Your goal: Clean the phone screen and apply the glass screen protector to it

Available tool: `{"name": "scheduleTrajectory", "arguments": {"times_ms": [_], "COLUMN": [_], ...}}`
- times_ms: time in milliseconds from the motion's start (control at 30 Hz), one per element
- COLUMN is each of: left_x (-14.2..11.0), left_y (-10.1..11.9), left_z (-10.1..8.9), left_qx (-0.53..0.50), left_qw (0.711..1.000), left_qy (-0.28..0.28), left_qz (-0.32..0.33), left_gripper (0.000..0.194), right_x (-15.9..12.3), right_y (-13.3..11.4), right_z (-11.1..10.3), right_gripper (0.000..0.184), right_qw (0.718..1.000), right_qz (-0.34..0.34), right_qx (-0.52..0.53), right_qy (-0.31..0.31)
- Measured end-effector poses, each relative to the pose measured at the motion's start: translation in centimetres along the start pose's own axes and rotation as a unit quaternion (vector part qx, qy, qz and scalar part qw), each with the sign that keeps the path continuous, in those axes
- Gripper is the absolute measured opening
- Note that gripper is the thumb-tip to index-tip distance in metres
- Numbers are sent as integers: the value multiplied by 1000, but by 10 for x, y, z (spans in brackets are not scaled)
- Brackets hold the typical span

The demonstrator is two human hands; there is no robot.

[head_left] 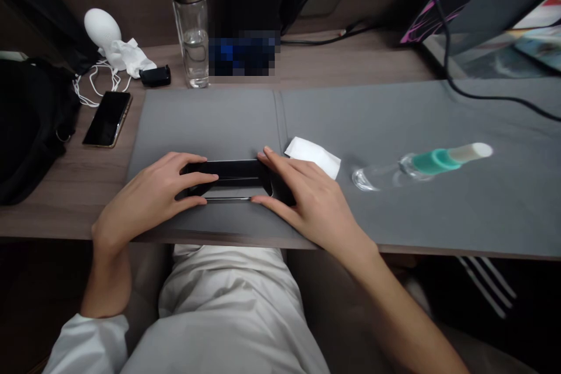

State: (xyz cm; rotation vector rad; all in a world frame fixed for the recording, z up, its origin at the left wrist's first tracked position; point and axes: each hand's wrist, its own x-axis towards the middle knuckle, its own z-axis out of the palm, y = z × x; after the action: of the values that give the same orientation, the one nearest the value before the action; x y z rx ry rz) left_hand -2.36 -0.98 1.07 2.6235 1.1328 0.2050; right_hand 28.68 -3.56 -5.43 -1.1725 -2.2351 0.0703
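Two hands are grasping a black device (239, 190) over the gray mat's (416, 210) near left part.
The left hand (153, 190) and right hand (316, 201) are pinching its opposite ends; a tissue (313, 153) and bottle (436, 162) are lying on the mat, a flask (196, 41) standing behind it.

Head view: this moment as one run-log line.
left hand: fingers on black phone, left end | right hand: fingers on its right end | white paper: on grey mat, beyond right hand | green-necked bottle: right of paper
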Motion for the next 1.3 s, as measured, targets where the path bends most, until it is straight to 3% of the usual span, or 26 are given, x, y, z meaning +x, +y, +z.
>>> {"name": "scheduleTrajectory", "arguments": {"times_ms": [200, 433, 667, 1033, 1300], "left_x": [0, 1, 0, 1, 2], "left_y": [0, 0, 0, 0, 1], "left_z": [0, 1, 1, 1, -1], "left_qx": [-4, -8, -13, -14, -18], "left_qw": [1000, 1000, 1000, 1000, 1000], "left_qy": [2, 3, 5, 0, -3], "left_qz": [3, 5, 4, 1, -23], "left_gripper": [38, 37, 37, 38, 54], "right_x": [2, 3, 2, 2, 2], "right_y": [-2, -5, -5, -4, -4], "right_z": [-1, -2, -4, -3, -3], "right_gripper": [62, 53, 24, 17, 16], "right_qw": [1000, 1000, 999, 999, 998], "right_qz": [-11, -11, -19, -24, -25], "right_qx": [-7, -4, 0, 3, 15], "right_qy": [13, 26, 46, 44, 47]}}
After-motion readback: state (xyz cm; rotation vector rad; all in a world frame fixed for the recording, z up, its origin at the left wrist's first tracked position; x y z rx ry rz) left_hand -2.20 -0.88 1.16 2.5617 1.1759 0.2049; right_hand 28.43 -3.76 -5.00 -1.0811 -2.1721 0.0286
